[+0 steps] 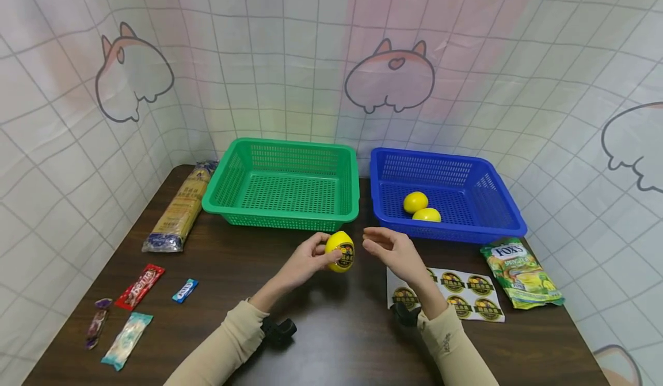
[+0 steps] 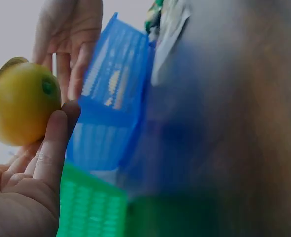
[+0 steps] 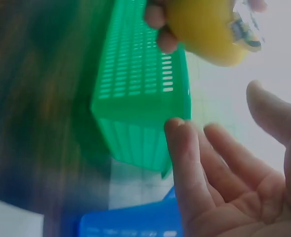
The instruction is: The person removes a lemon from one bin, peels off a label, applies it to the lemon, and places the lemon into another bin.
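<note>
A yellow lemon is pinched between the thumb and fingers of my left hand, above the table in front of the green basket. A round dark sticker sits on the lemon's side. My right hand hovers just right of the lemon, apart from it, with fingers loosely extended and nothing held. In the right wrist view the lemon is beyond my right hand's fingers. Under the right forearm lies a white sheet of round stickers, partly hidden by it.
The green basket stands at the back. Beside it, a blue basket holds two lemons. A noodle packet and several small wrapped snacks lie at left. A green FOX'S bag lies at right.
</note>
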The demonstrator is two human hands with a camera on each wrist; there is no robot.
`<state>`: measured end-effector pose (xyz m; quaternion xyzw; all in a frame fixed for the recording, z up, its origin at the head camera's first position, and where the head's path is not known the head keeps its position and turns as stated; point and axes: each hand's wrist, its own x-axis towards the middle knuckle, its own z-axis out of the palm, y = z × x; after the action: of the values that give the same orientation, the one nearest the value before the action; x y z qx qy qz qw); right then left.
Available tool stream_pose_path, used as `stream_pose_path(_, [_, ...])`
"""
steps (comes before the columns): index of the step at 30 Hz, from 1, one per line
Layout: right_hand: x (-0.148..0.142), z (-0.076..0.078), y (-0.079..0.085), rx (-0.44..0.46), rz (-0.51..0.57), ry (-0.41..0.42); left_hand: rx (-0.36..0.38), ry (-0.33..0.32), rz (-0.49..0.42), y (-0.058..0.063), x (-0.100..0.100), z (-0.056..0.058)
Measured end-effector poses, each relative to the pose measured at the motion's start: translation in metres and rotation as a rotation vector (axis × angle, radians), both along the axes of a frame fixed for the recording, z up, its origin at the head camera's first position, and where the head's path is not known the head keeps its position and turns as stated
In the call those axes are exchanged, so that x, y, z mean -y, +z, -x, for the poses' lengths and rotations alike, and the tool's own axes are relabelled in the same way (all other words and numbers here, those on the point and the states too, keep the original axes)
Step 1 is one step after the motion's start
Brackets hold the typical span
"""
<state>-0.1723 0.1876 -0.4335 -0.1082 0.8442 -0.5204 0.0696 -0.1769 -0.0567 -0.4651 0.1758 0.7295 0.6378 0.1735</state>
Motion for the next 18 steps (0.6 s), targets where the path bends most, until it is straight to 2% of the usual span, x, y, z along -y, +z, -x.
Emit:
stream_pose_path(6, [0.015,0.017,0.010,-0.096,-0.073,-0.095,-0.035,0.013,0.004,0.027,0.018,0.019])
stream_pose_path(11, [0.026,0.031,0.011,-0.121,-0.082,-0.192,-0.056,0.059,0.003,0.048,0.032,0.036])
stream_pose_path(18, [0.037,0.048,0.009,-0.148,-0.109,-0.246,-0.094,0.129,-0.020,0.072,0.046,0.057])
